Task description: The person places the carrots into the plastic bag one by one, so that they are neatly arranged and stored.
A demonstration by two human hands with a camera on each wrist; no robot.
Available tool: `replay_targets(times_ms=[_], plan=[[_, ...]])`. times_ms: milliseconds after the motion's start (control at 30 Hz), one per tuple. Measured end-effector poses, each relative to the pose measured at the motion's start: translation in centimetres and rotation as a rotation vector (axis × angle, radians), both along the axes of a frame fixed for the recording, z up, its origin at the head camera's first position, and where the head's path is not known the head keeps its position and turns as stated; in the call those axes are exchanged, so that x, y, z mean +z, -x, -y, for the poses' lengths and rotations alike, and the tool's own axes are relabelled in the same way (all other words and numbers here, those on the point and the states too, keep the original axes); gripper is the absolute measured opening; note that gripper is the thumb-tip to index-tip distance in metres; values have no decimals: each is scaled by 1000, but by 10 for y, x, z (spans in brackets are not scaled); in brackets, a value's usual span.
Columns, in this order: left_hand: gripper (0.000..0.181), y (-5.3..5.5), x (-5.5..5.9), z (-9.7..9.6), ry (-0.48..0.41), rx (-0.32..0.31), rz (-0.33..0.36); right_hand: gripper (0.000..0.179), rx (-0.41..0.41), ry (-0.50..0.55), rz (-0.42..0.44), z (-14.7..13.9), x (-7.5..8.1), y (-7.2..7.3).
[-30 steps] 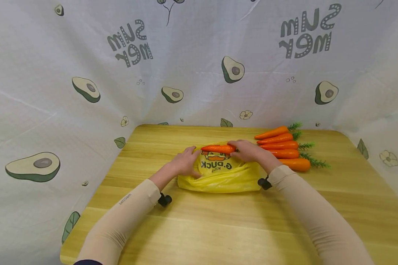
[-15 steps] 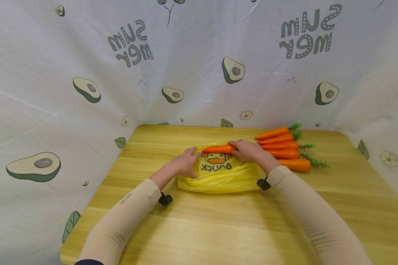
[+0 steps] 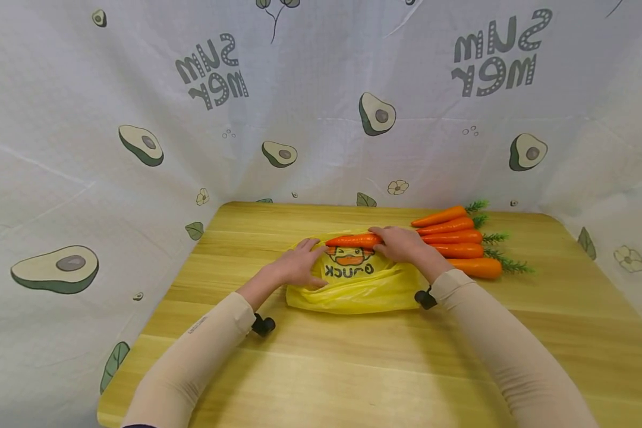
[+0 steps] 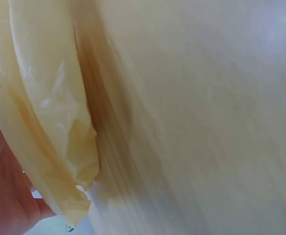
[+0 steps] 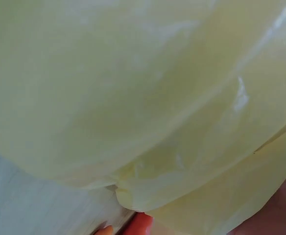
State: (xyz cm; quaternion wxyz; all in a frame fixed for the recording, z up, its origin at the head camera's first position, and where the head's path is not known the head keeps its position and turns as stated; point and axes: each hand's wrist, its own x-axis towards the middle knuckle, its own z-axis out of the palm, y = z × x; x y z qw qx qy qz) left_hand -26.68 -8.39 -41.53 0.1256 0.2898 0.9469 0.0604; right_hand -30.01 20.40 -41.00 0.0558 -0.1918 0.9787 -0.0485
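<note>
A yellow plastic bag (image 3: 353, 297) with a duck print lies folded on the wooden table in the head view. Across its back part lies an orange-red carrot (image 3: 348, 241), tip to the left. My right hand (image 3: 398, 244) grips the carrot's thick end and hides its top. On the bag's left side rests my left hand (image 3: 299, 264), fingers spread, its fingertips close to the carrot's tip. In the left wrist view, loose bag film (image 4: 50, 107) hangs beside the left hand (image 4: 11, 196). Bag film (image 5: 133, 98) fills most of the right wrist view.
Several more carrots (image 3: 473, 267) with green tops lie in a row at the right, just past my right forearm. The wooden table (image 3: 321, 368) extends around the bag. A white curtain (image 3: 321, 107) with avocado prints hangs behind and at the sides.
The bag's front folds have shifted over the lower lettering, and more of the duck's face shows. The carrot and both hands have barely moved.
</note>
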Motion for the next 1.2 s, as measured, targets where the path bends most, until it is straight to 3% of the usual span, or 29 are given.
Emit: replay_targets(times_ms=[133, 433, 767, 1200], plan=[[87, -1, 0, 2, -36, 16, 5, 54, 2, 1, -14, 0, -1, 0], [86, -1, -4, 0, 25, 26, 39, 51, 0, -3, -18, 1, 2, -2], [86, 0, 0, 1, 48, 12, 85, 52, -20, -38, -17, 2, 2, 0], [92, -3, 7, 4, 99, -8, 86, 66, -26, -4, 14, -1, 2, -1]])
